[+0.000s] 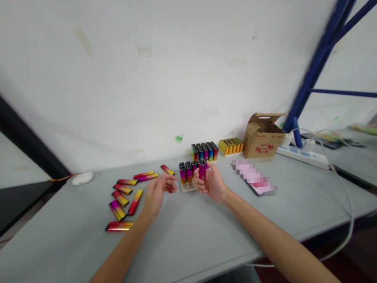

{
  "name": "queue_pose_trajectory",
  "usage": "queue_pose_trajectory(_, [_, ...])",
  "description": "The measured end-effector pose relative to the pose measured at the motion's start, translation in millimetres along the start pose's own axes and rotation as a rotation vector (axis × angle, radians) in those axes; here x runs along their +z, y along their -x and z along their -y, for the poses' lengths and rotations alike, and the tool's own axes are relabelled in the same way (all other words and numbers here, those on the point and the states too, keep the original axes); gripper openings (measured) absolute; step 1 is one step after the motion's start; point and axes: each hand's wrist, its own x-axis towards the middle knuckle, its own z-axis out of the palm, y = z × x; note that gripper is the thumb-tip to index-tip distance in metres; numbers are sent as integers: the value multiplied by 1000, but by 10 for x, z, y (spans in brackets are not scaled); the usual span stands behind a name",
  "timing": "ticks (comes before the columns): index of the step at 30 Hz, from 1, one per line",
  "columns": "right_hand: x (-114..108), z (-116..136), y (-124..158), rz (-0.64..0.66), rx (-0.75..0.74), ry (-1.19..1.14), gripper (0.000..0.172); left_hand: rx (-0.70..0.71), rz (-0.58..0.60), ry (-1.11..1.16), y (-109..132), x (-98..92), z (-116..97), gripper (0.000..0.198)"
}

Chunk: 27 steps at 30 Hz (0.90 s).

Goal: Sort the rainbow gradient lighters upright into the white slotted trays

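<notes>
My right hand (pixel 212 182) is closed around a purple-red lighter (pixel 202 173), held upright in front of a clear tray (pixel 188 187). More lighters (pixel 186 172) with black tops stand in rows in that tray, partly covered by the hand. Just left of the tray, my left hand (pixel 159 190) hovers with fingers loosely bent and apart, and nothing shows in it. Several red, yellow and purple lighters (pixel 135 202) lie loose on the table to its left. One more loose lighter (pixel 167 169) lies behind it.
Behind stand a block of multicoloured lighters (pixel 205 151), a block of yellow lighters (pixel 231 146) and an opened cardboard box (pixel 261 141). A phone (pixel 253 177) lies on the right, near a power strip (pixel 303 155) with cables. A white oval object (pixel 82 179) rests far left.
</notes>
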Motion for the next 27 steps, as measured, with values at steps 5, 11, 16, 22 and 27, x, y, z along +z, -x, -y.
queue_pose_trajectory(5, [-12,53,25,-15,-92,12,24,-1,-28,-38,-18,-9,27,48])
queue_pose_trajectory(11, [-83,43,-36,-148,-237,191,30,14,-67,-114,-38,-26,56,49])
queue_pose_trajectory(16, [-160,68,-54,-312,-619,616,29,80,-122,-332,-53,-67,102,40])
queue_pose_trajectory(22, [-255,36,-45,-365,-707,991,16,195,-86,-789,-83,-171,233,30])
queue_pose_trajectory(27, [-311,-54,-67,-367,-614,1033,21,299,-58,-1082,-82,-226,254,24])
